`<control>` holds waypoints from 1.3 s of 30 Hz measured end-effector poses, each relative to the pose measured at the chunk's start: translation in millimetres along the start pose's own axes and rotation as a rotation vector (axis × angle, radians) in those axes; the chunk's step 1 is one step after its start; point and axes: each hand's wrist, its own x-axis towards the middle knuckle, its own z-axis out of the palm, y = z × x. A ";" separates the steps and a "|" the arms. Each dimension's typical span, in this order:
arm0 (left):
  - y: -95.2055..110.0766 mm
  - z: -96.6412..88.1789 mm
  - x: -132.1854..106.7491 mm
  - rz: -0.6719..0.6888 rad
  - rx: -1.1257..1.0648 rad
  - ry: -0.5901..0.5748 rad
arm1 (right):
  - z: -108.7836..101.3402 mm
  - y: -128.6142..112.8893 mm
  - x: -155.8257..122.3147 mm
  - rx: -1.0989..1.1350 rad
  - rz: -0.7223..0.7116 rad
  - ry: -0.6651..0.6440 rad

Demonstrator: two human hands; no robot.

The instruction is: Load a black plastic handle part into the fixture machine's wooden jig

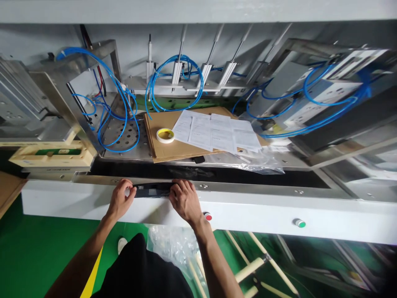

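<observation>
A dark, slightly curved, glossy plastic strip (pixel 153 190) lies along the metal front edge of the machine, with a small pale mark or reflection on it. At its left end, the thumb and fingers of my left hand (pixel 121 198) are closed in a pinch. My right hand (pixel 187 200) has its fingers bent over the right end and covers that part. A red push button (pixel 207 216) sits on the white front panel (pixel 77 200), close to my right wrist.
Behind the dark slot (pixel 217 175), cardboard (pixel 164 153) carries paper sheets (pixel 214 130) and a tape roll (pixel 165 135). Blue air hoses (pixel 119 89) loop around metal cylinders (pixel 176 73). A green button (pixel 300 223) is at the right. Clear plastic wrap (pixel 170 244) hangs below.
</observation>
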 end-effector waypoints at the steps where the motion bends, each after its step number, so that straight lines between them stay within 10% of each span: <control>1: -0.7 1.2 -0.9 0.005 0.018 0.017 | 0.0 1.2 1.2 0.010 -0.011 -0.008; 8: 26.1 1.5 -11.8 0.183 0.262 0.200 | 2.5 4.5 6.6 -0.051 -0.028 -0.088; 14: 51.6 25.5 -12.0 0.601 0.482 -0.247 | 4.9 5.5 3.5 -0.037 -0.032 -0.096; 20: 25.7 49.9 -10.4 0.565 0.592 -0.301 | 0.3 3.3 5.3 -0.032 -0.022 -0.075; 27: 33.3 37.6 -4.1 0.461 0.522 -0.462 | -20.2 -32.9 -19.7 -0.079 0.006 0.169; 39: 41.5 28.2 7.3 0.401 0.470 -0.566 | 12.3 -45.2 -38.1 -0.135 -0.024 0.105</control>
